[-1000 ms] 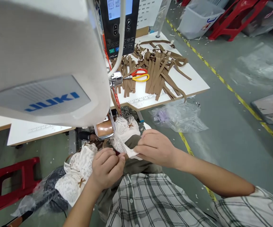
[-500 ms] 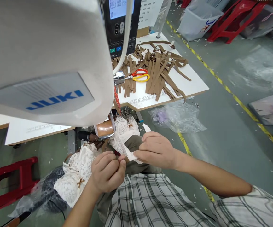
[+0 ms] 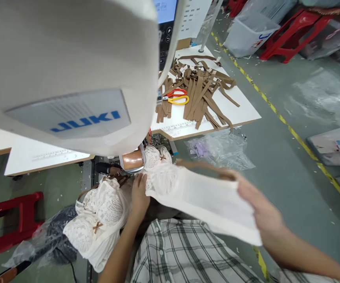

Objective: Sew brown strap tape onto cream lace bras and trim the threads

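A white lace bra [image 3: 199, 192] is stretched across my lap, its plain wing pulled out to the right and a brown strap running along its upper side. My right hand [image 3: 261, 206], smeared by motion, is closed on the wing's far end and the strap. At the cup end, just below the sewing machine's head [image 3: 99, 78], my left hand [image 3: 140, 196] has its fingers closed on the lace edge; its fingertips are partly hidden. Another lace cup with a brown bow [image 3: 162, 157] lies beyond, by the machine's needle area.
A pile of white lace bras [image 3: 99, 216] hangs at the left. On the white table [image 3: 240, 114] are brown straps [image 3: 199, 94] and red-yellow scissors [image 3: 178, 98]. Plastic bags [image 3: 223, 149] lie on the floor, and a red stool [image 3: 11, 224] stands left.
My right hand has swung right, drawing the bra's wing out straight. My left hand has moved up toward the machine, onto the cup edge. The view has shifted slightly.
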Demonstrator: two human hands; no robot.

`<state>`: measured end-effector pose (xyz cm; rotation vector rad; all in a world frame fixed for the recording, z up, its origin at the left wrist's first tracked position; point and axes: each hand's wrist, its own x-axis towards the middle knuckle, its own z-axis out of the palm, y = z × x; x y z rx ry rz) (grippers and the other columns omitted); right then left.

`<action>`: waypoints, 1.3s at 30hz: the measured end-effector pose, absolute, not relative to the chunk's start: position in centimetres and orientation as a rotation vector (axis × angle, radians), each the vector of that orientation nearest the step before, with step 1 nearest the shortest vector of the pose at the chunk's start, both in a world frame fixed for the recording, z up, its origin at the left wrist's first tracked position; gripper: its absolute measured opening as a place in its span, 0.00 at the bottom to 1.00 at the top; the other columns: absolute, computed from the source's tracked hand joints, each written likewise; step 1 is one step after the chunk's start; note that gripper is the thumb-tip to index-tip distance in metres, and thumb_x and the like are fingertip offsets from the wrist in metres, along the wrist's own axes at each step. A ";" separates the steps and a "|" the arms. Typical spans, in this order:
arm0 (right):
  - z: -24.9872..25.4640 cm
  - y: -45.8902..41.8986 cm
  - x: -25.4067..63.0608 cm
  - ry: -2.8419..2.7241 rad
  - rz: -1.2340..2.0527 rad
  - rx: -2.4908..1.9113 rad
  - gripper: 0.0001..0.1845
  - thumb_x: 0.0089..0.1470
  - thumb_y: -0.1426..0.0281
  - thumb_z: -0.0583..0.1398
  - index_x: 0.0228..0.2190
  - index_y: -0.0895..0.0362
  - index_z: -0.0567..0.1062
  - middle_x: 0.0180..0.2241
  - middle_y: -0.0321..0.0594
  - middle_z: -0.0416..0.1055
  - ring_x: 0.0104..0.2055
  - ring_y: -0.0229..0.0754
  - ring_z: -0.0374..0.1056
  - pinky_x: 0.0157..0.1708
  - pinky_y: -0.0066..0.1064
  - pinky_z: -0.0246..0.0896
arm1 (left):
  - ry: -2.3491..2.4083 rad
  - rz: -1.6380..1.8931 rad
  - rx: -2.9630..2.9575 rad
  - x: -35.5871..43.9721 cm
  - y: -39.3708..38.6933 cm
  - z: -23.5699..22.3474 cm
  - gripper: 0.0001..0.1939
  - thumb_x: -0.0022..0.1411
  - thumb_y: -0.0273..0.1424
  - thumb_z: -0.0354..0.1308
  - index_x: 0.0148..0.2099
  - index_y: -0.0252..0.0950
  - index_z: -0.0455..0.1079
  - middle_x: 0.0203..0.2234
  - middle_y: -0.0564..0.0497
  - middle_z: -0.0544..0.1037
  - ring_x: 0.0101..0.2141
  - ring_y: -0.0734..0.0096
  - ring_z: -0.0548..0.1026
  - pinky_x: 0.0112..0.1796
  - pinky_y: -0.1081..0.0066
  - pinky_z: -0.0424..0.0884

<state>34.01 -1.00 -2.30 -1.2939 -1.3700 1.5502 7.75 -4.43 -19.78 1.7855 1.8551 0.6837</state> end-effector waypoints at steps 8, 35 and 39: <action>-11.7 9.3 44.3 -1.451 0.805 -1.867 0.19 0.58 0.52 0.54 0.35 0.57 0.67 0.29 0.47 0.69 0.29 0.44 0.66 0.31 0.39 0.61 | 2.022 0.664 1.870 5.4 0.4 -18.5 0.26 0.64 0.21 0.45 0.64 0.37 0.62 0.63 0.38 0.63 0.66 0.47 0.52 0.62 0.42 0.48; -15.5 1.6 17.5 -2.390 1.275 -0.714 0.19 0.62 0.59 0.56 0.50 0.55 0.69 0.51 0.49 0.69 0.54 0.51 0.65 0.53 0.45 0.62 | 2.824 -0.275 1.016 -7.5 -23.4 -10.8 0.22 0.69 0.46 0.42 0.32 0.37 0.66 0.30 0.46 0.76 0.36 0.60 0.73 0.30 0.70 0.57; -12.5 -1.8 14.9 -2.513 1.533 -0.251 0.14 0.61 0.64 0.58 0.44 0.58 0.75 0.45 0.47 0.74 0.49 0.47 0.69 0.51 0.39 0.64 | 2.753 -0.317 1.136 -9.4 -21.2 -9.6 0.21 0.68 0.42 0.45 0.27 0.37 0.67 0.23 0.47 0.74 0.28 0.63 0.72 0.27 0.70 0.53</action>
